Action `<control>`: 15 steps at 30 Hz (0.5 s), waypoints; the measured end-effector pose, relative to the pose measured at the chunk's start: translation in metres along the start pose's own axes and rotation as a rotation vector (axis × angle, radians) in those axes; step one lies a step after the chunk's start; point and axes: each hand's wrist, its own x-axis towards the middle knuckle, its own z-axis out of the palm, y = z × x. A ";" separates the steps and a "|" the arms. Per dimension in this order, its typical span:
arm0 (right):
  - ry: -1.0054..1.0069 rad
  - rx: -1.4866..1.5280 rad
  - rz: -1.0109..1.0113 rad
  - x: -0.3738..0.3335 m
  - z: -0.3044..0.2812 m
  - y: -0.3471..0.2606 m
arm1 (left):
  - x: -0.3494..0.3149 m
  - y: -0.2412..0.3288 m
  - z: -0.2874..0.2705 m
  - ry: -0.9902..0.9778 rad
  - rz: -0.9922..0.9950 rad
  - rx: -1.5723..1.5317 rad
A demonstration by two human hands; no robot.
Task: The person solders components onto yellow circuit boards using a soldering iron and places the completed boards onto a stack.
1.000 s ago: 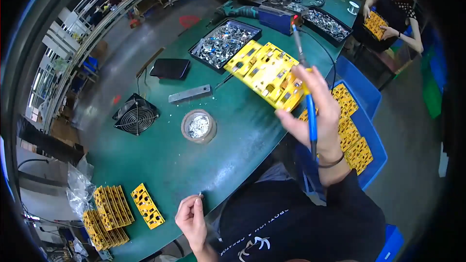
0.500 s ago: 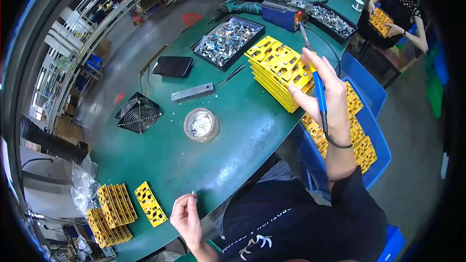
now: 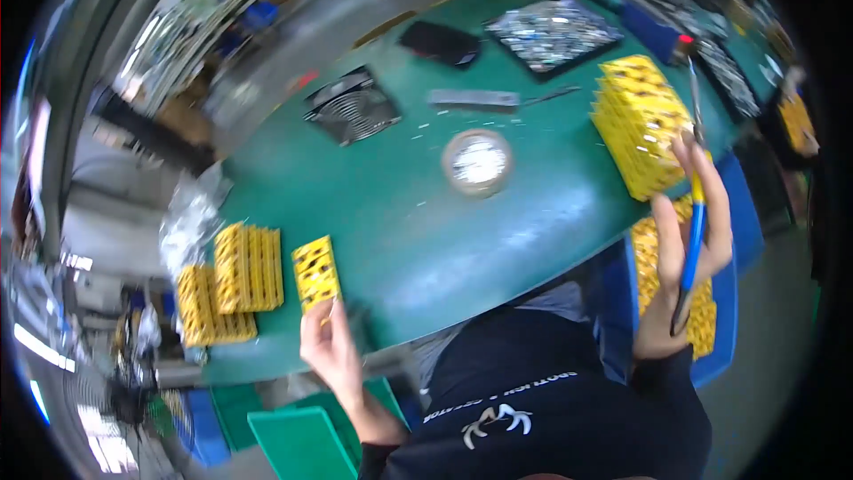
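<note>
A soldering iron [image 3: 692, 244] with a blue and yellow handle is held in my right hand [image 3: 706, 249], its metal tip pointing away from me. That hand is beside the near right corner of a tall stack of yellow circuit boards [image 3: 638, 129]. My left hand [image 3: 330, 342] is at the near end of a single yellow board [image 3: 316, 274] lying on the green table [image 3: 391, 213]. Its thumb and fingers are pinched together. Blur hides what is between them, and whether they touch the board. Two shorter board stacks [image 3: 249, 268] stand left of the single board.
A round pot [image 3: 478, 163] with whitish contents sits mid-table. Behind it lie a metal bar [image 3: 474, 99], tweezers [image 3: 553, 96], a fan [image 3: 354, 108], a phone [image 3: 440, 43] and a parts tray [image 3: 553, 34]. Blue bins [image 3: 724, 324] with boards are at right. A co-worker holds a board [image 3: 797, 124].
The view has swung left, so the table things appear further right. My left hand has come up to the single board's near end. My right hand still grips the soldering iron beside the tall stack.
</note>
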 end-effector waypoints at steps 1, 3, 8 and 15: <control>-0.093 0.027 -0.059 -0.004 0.002 -0.004 | 0.003 -0.010 -0.004 0.043 0.029 0.138; -0.224 0.124 -0.115 -0.017 0.015 -0.008 | 0.007 -0.008 -0.005 0.059 -0.014 0.270; -0.443 0.265 -0.130 -0.039 0.066 -0.035 | 0.005 0.008 -0.008 0.016 -0.107 0.668; -0.544 0.439 -0.093 -0.060 0.093 -0.051 | 0.008 0.003 -0.012 -0.082 -0.106 0.665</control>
